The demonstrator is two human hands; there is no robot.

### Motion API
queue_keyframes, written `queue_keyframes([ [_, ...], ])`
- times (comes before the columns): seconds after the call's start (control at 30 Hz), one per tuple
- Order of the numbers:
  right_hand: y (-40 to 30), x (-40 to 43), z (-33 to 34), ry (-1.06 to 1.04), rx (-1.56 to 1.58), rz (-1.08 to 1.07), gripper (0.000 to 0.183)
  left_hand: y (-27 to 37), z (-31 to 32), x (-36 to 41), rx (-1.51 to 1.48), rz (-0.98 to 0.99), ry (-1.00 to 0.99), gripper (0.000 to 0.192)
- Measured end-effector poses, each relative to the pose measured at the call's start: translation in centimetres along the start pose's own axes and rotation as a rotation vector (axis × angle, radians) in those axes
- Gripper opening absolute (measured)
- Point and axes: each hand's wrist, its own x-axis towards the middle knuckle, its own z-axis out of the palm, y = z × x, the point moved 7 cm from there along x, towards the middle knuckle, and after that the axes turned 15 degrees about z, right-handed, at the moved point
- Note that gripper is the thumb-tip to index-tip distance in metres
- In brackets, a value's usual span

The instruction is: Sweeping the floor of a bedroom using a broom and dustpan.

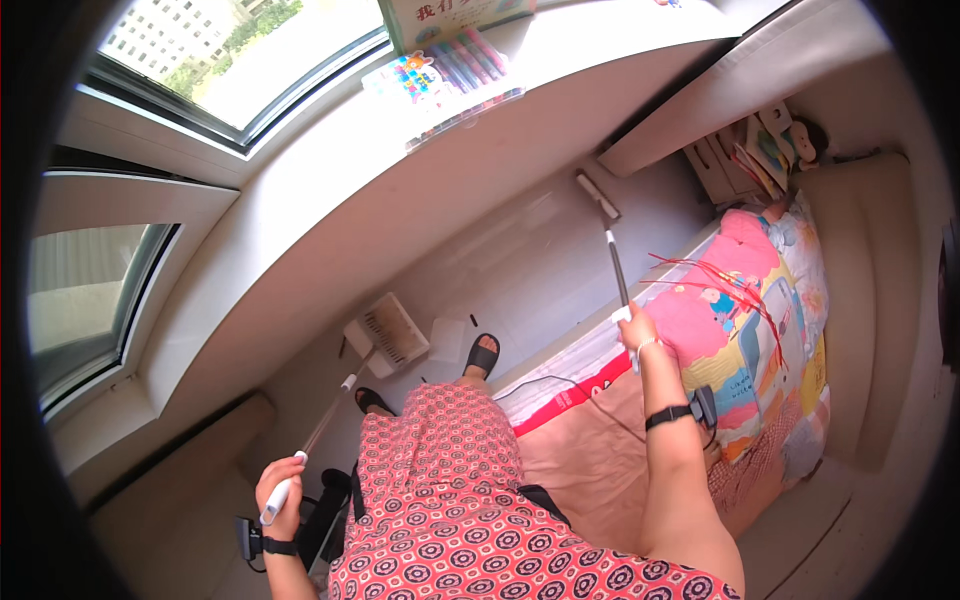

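My left hand (280, 484) is closed around the white grip of a long-handled dustpan (409, 330). The pan rests on the floor by my left foot, with a row of dark comb teeth inside it. My right hand (639, 330) grips the white and grey handle of a broom (617, 262) beside the bed. The broom's narrow head (598, 195) is on the floor farther ahead, close to the wall below the sill. Between pan and foot lies a pale flat sheet (448, 340), and a small dark piece (474, 320) is just beyond it.
A bed (585, 480) with a colourful quilt (690, 319) and red strands (739, 285) runs along my right. A windowsill (330, 150) curves along the left, bearing a case of coloured pens (469, 64). A cable (555, 377) crosses the bed. Books (769, 154) stand beside a cabinet (716, 169).
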Motion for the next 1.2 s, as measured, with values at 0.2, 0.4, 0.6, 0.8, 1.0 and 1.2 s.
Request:
queue_keyframes([
  [0.2, -8.4, 18.1, -5.6, 0.199, -0.253, 0.041, 0.034, 0.4, 1.2, -1.3, 0.006, -0.074, 0.034, 0.009],
  [0.4, -8.9, 9.3, 5.4, 0.064, -0.346, -0.079, 0.043, 0.2, -0.7, -4.4, 0.054, -0.153, 0.056, 0.010],
  [0.6, -5.1, -14.4, 15.3, -0.179, -0.485, -0.267, 0.072, -3.7, -4.2, -7.7, 0.053, -0.163, 0.107, 0.011],
  [0.8, -5.2, -30.0, 25.3, -0.387, -0.671, -0.351, 0.072, -11.5, -10.3, -11.8, -0.005, -0.172, 0.203, 0.011],
  [1.0, -6.9, -41.4, 33.6, -0.426, -0.832, -0.405, 0.067, -18.8, -19.1, -18.3, -0.041, -0.117, 0.226, 0.012],
  [1.2, -11.9, -51.8, 38.9, -0.380, -0.922, -0.412, 0.059, -26.6, -27.2, -26.5, -0.154, -0.122, 0.285, 0.015],
])
